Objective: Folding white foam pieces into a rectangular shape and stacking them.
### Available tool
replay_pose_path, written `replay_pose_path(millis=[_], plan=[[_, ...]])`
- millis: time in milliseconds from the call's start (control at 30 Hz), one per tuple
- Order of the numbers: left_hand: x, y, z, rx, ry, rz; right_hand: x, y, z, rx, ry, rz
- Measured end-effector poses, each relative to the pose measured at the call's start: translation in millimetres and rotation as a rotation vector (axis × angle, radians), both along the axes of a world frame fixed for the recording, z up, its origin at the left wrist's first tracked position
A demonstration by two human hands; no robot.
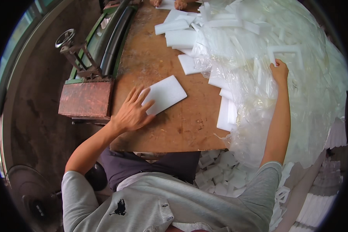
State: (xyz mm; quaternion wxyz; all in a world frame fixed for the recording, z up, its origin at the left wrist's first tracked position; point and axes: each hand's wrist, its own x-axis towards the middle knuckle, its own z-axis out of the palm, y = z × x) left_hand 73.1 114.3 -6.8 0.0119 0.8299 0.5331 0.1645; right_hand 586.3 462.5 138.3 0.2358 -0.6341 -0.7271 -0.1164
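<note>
Seen from the head camera, the left hand point(132, 112) lies flat with fingers spread wide, its fingertips pressing the near left edge of a smooth white foam sheet point(164, 94), a thin rectangle lying askew on the worn brown wooden bench point(181, 127). The right hand point(279, 70) reaches far to the right, its fingers closed on a white foam frame piece point(284, 51) at the top of a big crinkled clear plastic bag point(255, 89) stuffed with more white foam cuts. Loose foam slabs point(180, 38) lie scattered at the far end of the bench, and two more point(226, 114) stand at the bag's near left edge. Bare wood lies open between the sheet and the bench's near edge. Left of the bench sit a rusty red metal box point(86, 99) and a green machine frame with a small handwheel point(64, 38). Foam offcuts point(220, 174) litter the floor below the near edge, and a dark fan point(33, 197) stands on the concrete at near left.
</note>
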Motion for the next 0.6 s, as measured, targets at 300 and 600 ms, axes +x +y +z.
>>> replay_pose_path(millis=[300,600], plan=[[-17,1,1,-0.442,0.122,0.057,-127,-180,33,-0.011,1.266,0.654],[-33,-87,65,-0.105,-0.781,0.369,-271,-320,-114,-1.712,1.94,0.718]])
